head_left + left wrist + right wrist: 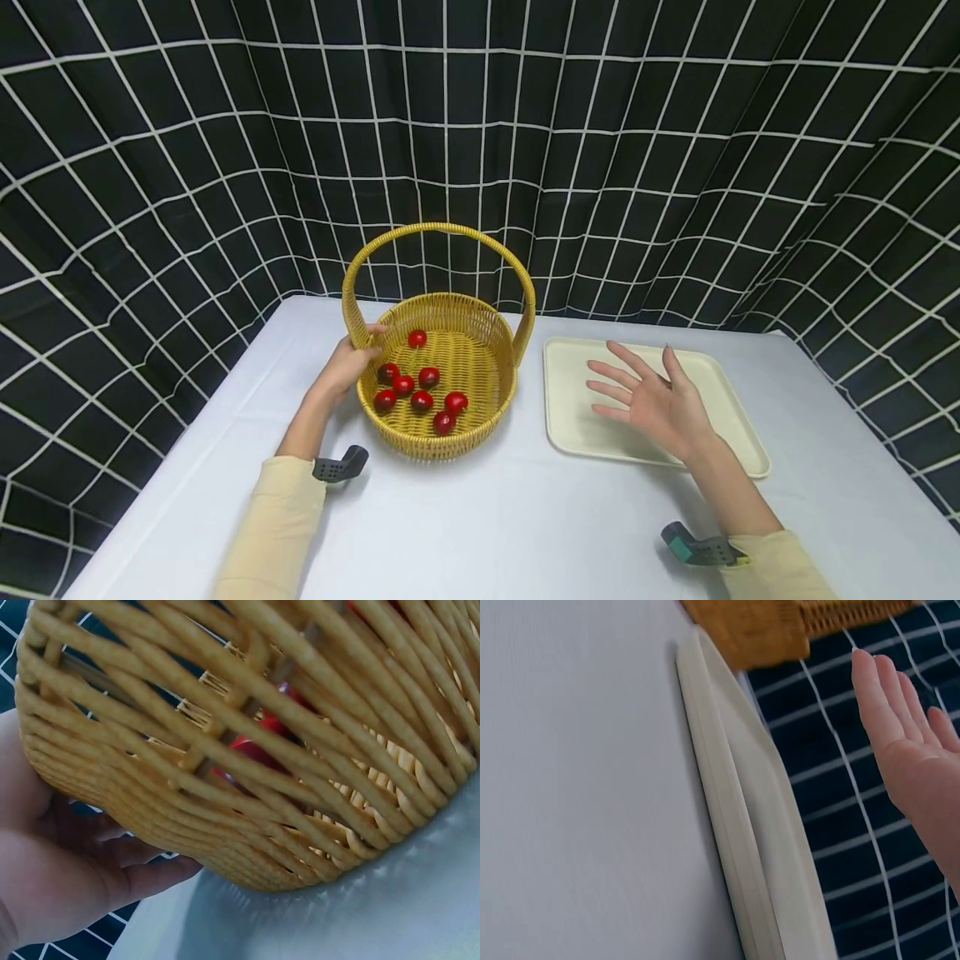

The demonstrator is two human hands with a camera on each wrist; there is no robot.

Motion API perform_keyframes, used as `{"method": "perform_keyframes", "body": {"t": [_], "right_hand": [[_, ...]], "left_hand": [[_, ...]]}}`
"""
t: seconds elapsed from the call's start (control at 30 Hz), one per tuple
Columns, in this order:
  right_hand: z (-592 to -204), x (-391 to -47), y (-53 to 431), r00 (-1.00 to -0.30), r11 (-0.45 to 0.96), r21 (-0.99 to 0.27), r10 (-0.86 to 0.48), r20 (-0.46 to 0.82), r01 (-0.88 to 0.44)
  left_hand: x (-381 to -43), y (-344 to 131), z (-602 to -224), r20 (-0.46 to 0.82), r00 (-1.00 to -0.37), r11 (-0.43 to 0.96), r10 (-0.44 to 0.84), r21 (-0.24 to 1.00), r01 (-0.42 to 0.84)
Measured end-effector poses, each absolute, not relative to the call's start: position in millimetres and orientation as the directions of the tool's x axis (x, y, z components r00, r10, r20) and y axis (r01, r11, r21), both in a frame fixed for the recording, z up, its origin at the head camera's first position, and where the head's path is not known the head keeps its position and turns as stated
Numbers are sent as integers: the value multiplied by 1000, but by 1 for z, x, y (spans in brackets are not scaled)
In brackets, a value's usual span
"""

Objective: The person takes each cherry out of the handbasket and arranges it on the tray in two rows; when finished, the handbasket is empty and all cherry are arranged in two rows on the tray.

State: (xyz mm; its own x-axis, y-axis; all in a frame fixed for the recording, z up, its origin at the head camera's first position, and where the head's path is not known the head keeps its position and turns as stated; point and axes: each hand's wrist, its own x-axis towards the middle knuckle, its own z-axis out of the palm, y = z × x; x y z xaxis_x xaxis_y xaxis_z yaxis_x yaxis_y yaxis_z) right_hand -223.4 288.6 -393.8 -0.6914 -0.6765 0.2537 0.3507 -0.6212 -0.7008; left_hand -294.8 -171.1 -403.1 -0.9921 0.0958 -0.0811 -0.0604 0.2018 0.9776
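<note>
A yellow woven basket (438,442) with a tall arched handle stands on the left half of the table. Inside it lie several small, shiny, cherry-like red fruits (422,402), mostly toward the left and front. My left hand (351,360) grips the basket's left side where the handle meets the rim. In the left wrist view, the left hand (82,862) is partly hidden behind the woven wall, and red fruits show through the gaps. Over a cream tray (570,417) my right hand (660,400) is held with fingers spread, touching nothing.
A white cloth covers the table (480,533). Behind and at both sides hangs a black curtain (600,150) with a white grid. Each wrist carries a dark camera mount, such as the right mount (701,546). The tray sits right of the basket.
</note>
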Motion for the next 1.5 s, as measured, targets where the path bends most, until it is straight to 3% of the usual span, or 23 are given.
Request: {"method": "perform_keyframes", "body": {"t": [0.4,0.8,1.2,1.5], "right_hand": [[-366,-226,216,-667,-473,-824,-727,165,312],[-350,-245,152,-703,-337,-900,-709,50,276],[-356,-279,109,-788,-71,-972,-600,-136,222],[-364,-294,91,-784,169,-967,-567,-253,190]], "left_hand": [[-295,-173,-406,-81,-994,209,75,976,-63],[-296,-172,-408,-57,-997,182,55,982,-46],[-295,-171,-412,-56,-997,169,55,985,-46],[-295,-170,-412,-48,-998,175,40,984,-41]]}}
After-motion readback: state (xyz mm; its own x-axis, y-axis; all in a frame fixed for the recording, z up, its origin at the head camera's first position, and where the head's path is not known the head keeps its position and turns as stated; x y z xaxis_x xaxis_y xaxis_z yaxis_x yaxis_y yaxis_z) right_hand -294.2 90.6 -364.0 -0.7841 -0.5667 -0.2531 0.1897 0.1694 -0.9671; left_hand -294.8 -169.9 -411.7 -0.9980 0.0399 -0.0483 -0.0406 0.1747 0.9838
